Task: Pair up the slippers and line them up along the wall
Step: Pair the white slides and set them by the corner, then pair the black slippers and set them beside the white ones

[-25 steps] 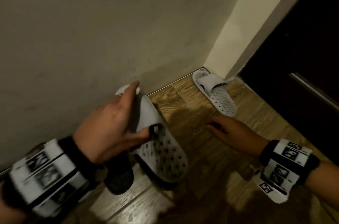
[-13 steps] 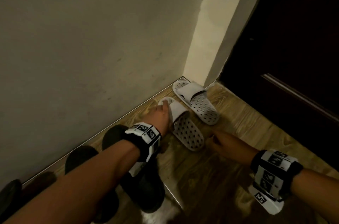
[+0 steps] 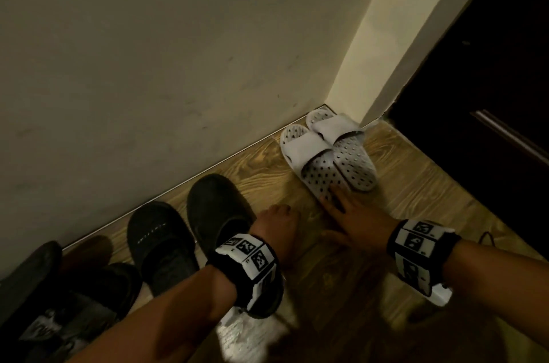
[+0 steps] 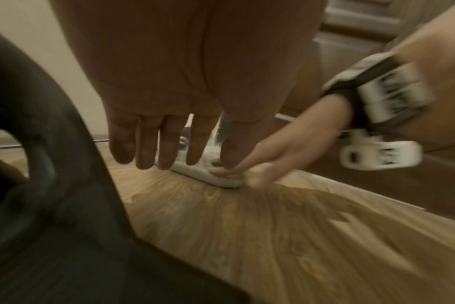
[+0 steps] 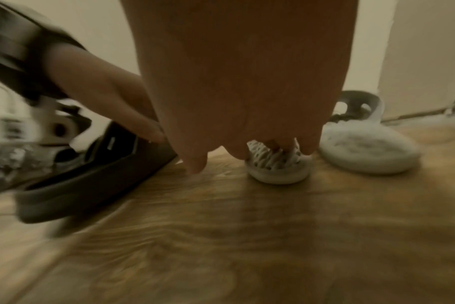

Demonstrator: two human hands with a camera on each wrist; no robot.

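Note:
Two white perforated slippers lie side by side in the corner against the wall (image 3: pixel 148 65), the left one (image 3: pixel 309 160) touching the right one (image 3: pixel 350 154). My right hand (image 3: pixel 335 199) reaches forward with straight fingers that rest on the heel of the left white slipper (image 5: pixel 278 170). My left hand (image 3: pixel 279 214) hovers over the floor between the white pair and a black slipper (image 3: pixel 219 208); its fingers (image 4: pixel 153 148) hang straight and hold nothing. A second black slipper (image 3: pixel 160 240) lies next to the first, toes toward the wall.
More dark footwear (image 3: pixel 59 288) is crowded at the far left along the wall. A dark door (image 3: pixel 490 95) and its frame close off the right side. Wooden floor (image 3: pixel 401 193) lies bare right of the white pair.
My left hand set the white slipper down beside its mate, let go and drew back. My right hand moved forward onto that slipper's heel.

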